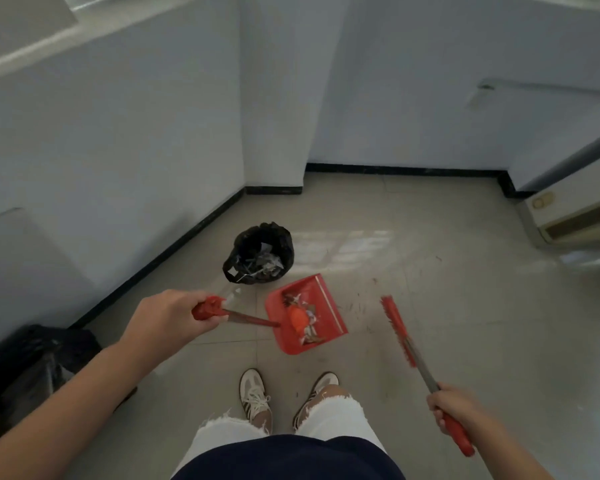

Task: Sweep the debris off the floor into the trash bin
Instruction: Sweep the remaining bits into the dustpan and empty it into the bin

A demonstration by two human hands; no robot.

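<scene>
My left hand grips the red end of the long handle of a red dustpan, which sits low over the tiled floor in front of my feet. The pan holds debris: an orange piece, paper scraps and wrappers. Just beyond it stands a small trash bin lined with a black bag, with scraps inside. My right hand grips the red handle of a broom, whose red bristle head hangs right of the dustpan, apart from it. A few fine specks lie on the tiles between pan and broom.
A white wall with black baseboard runs along the left and back. A black bag-like heap sits at the lower left. A beige floor-standing unit stands at the right. My two shoes are below the dustpan.
</scene>
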